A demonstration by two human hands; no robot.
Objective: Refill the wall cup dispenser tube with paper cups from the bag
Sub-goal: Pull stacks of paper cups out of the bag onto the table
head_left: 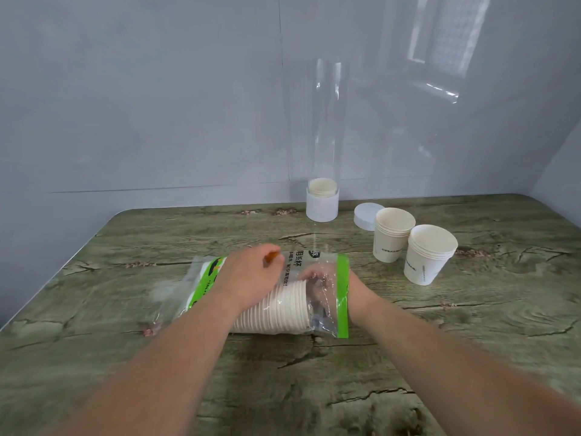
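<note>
The left hand (pixel 248 275) presses flat on the bag (pixel 327 262) at table (pixel 471 325) centre. The right hand (pixel 317 278) reaches inside, its finger spread blurred by plastic. The dispenser tube (pixel 323 136) stands at 12 o'clock.

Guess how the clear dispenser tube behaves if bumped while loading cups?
The dispenser tube stands tall and thin on a small white base, nearly empty, so probably light and top-heavy, apt to tip. Its clear wall looks smooth, likely slippery to grip.

Green-edged clear bag (pixel 342 297), cream cups (pixel 276 309)
</note>
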